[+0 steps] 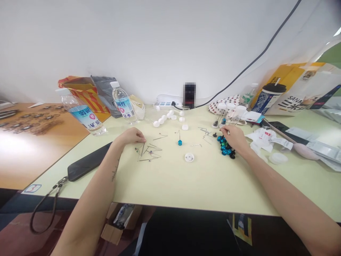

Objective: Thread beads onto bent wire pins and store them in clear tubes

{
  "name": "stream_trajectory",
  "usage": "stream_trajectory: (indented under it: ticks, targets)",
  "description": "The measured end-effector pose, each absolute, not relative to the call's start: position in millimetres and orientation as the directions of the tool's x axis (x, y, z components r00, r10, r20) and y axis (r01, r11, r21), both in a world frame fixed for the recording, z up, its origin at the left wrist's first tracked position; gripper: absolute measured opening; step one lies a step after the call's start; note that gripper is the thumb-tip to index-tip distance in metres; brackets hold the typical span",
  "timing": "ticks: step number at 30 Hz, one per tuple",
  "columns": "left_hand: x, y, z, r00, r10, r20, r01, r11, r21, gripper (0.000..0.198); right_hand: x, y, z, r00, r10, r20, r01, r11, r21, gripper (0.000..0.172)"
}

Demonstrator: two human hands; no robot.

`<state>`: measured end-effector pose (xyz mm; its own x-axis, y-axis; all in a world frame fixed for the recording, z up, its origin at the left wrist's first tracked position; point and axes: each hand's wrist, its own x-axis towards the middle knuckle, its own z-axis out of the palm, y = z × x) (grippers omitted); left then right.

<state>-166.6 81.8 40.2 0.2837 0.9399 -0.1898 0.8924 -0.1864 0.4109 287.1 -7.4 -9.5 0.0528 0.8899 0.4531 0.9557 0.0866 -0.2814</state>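
So, nearest me, a cardboard box point(112, 233) sits below the edge of the pale bench point(170, 185), and a long dark case point(87, 164) lies up on top, just beside my left forearm. Straight ahead, there's a white cap point(189, 161) with tiny bits inside. Off to its left, thin metal rods point(150, 159) lie scattered across each other, and here's my left hand point(133, 136) right over them: the grip is narrow, fingertips at the upper end of one rod, though I can't tell whether they actually hold it. Over on the other side, blue, green and black knobs point(226, 150) sit heaped together, my right hand point(233, 136) at the far edge of the pile, fingers drawn close; what's in that grip, if anything, I can't make out. Between the two hands, a blue-headed piece point(180, 143) stands with its hooked wire pointing up, and an L-shaped key point(196, 144) lies near it. Farther out, loose white caps point(161, 121) cluster mid-bench; two labelled bottles point(124, 105) stand at the left, and a power strip point(166, 104) lies by the wall point(149, 42).
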Motion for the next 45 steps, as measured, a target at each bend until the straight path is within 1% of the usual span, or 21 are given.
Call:
stream_trajectory:
  ticks: [3,5,9,12,16,18,20,23,26,29,31,33,35,39,43,45]
  targets:
    - [-164.0,80.5,40.2,0.314,0.928,-0.198,0.894,-0.219,0.392,0.022,287.2,-7.4,-9.4,0.060,0.901,0.430,0.956,0.072,-0.284,0.027]
    - [-161.3,80.6,38.3,0.320,0.930,-0.182,0.897,-0.236,0.374,0.026,286.7,-7.3,-9.4,0.064,0.911,0.408,0.956,0.061,-0.287,0.030]
    - [-154.7,81.8,31.7,0.296,0.947,-0.125,0.913,-0.242,0.328,0.036,284.0,-7.3,-8.6,0.064,0.934,0.351,0.949,0.052,-0.311,0.046]
    - [-147.9,81.6,25.7,0.255,0.964,-0.070,0.931,-0.225,0.286,0.040,281.4,-8.3,-7.2,0.065,0.950,0.304,0.933,0.051,-0.357,0.056]
    - [-139.2,79.0,18.4,0.214,0.977,0.020,0.944,-0.212,0.252,0.035,279.3,-10.3,-6.5,0.102,0.961,0.258,0.905,0.018,-0.425,0.064]
    - [-136.2,76.8,16.7,0.201,0.978,0.058,0.945,-0.209,0.250,0.031,279.2,-10.7,-6.8,0.110,0.962,0.249,0.898,0.011,-0.440,0.063]
    - [-132.8,73.9,17.3,0.186,0.978,0.098,0.943,-0.205,0.263,0.029,279.1,-10.6,-7.2,0.113,0.961,0.252,0.897,0.011,-0.441,0.059]
    - [-121.7,66.6,21.1,0.182,0.966,0.186,0.920,-0.234,0.314,0.024,278.8,-10.3,-7.7,0.113,0.957,0.267,0.904,0.013,-0.428,0.045]
    - [-98.9,53.9,22.4,0.267,0.932,0.246,0.848,-0.349,0.399,0.025,278.3,-10.6,-7.4,0.109,0.954,0.281,0.905,0.021,-0.424,0.027]
    - [-69.2,37.6,16.1,0.421,0.881,0.216,0.717,-0.470,0.516,0.027,278.1,-11.4,-6.6,0.099,0.951,0.291,0.901,0.038,-0.433,0.020]
    - [-51.2,28.3,9.3,0.491,0.850,0.189,0.636,-0.498,0.589,0.023,278.0,-12.1,-6.2,0.089,0.950,0.298,0.897,0.053,-0.438,0.018]
    - [-37.9,22.8,3.4,0.510,0.840,0.184,0.580,-0.494,0.648,0.021,277.3,-12.8,-6.4,0.080,0.948,0.308,0.895,0.068,-0.441,0.016]
    - [-30.0,20.6,0.1,0.488,0.851,0.193,0.543,-0.469,0.697,0.018,275.9,-13.6,-6.7,0.078,0.941,0.330,0.894,0.081,-0.441,0.014]
    - [-26.2,17.6,2.3,0.446,0.875,0.190,0.442,-0.399,0.803,0.011,271.4,-16.1,-2.5,0.129,0.886,0.445,0.893,0.091,-0.441,0.014]
    - [-29.3,10.4,9.2,0.458,0.871,0.177,0.283,-0.331,0.900,0.021,262.6,-21.9,8.3,0.199,0.790,0.580,0.872,0.127,-0.472,0.013]
    - [-31.3,7.1,11.9,0.478,0.864,0.158,0.135,-0.250,0.959,0.024,252.6,-27.5,12.8,0.192,0.781,0.594,0.840,0.182,-0.511,0.010]
